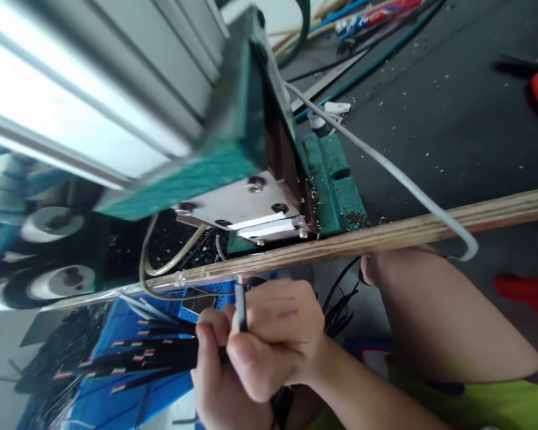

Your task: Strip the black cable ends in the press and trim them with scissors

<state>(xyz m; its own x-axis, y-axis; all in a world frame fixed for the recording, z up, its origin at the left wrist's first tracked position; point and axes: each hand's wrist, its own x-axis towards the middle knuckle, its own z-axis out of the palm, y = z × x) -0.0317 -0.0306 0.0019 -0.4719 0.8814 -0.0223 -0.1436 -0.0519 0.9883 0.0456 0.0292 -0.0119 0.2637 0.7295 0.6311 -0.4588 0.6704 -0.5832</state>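
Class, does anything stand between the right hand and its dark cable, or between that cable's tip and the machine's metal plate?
Nothing visible separates the right hand from the dark cable it grips. Between the cable's tip and the metal plate, the wooden bench edge crosses the view; whether it truly blocks, one view cannot settle.

Your cables (174, 355) were black, their tips (119, 371) marked red, white and green. Your machine (215, 170) was green with a silver-grey plate (233, 200); your dark grey surface (452, 119), speckled white and red, had a tan, darkly streaked wooden edge (407, 232).
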